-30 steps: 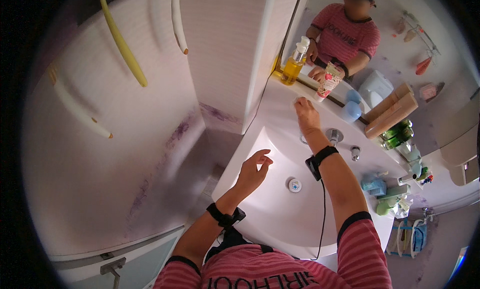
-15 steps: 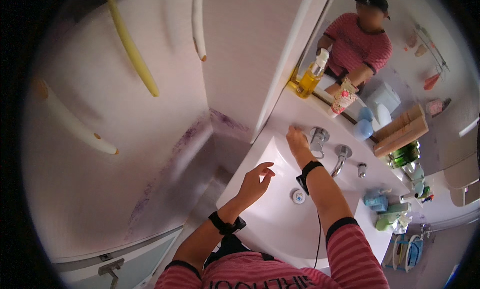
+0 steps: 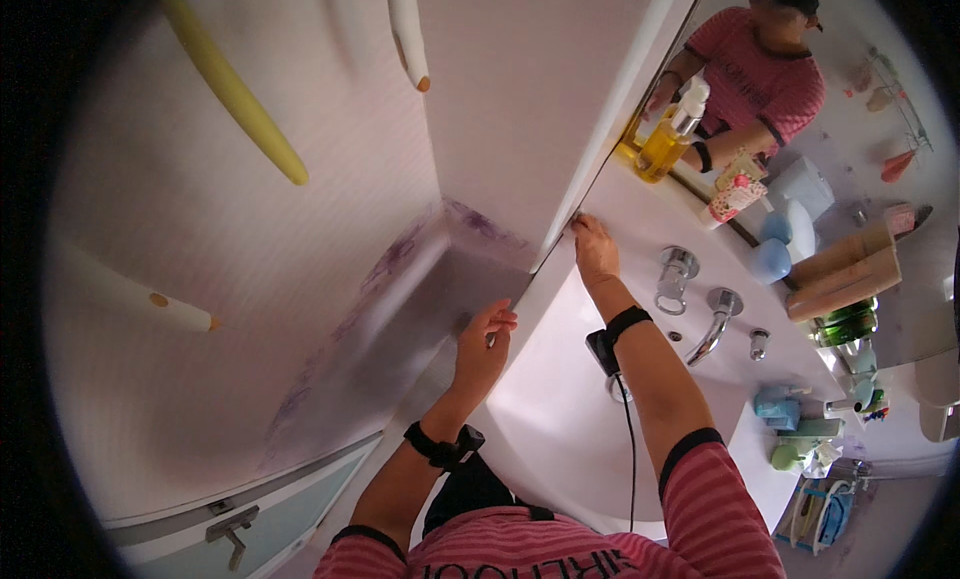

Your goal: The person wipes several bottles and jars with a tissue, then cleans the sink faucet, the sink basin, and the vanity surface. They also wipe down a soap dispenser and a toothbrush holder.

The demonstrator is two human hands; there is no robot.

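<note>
My right hand (image 3: 597, 249) reaches across the white sink (image 3: 530, 439) to its far left corner. Its fingers are bunched and pressed down on the counter where it meets the wall edge; whatever lies under them, if anything, is hidden. My left hand (image 3: 483, 347) hovers beside the sink's left rim, its fingers loosely bent and apart from the thumb, with nothing plainly held. A chrome handle (image 3: 675, 274) with a ring-shaped end is to the right of my right hand. Beyond it is a curved chrome faucet (image 3: 716, 324).
Along the mirror (image 3: 770, 109) stand a yellow pump bottle (image 3: 665, 147), a floral tube (image 3: 735, 201), a round blue container (image 3: 770, 261) and a wooden-looking box (image 3: 845, 284). A black cable (image 3: 631, 459) hangs from my right wrist. Left are a wall with rounded hooks and a door handle (image 3: 232, 527).
My right hand has moved left and farther along the counter to the wall edge. My left hand has shifted slightly left and up. The view has shifted to the left.
</note>
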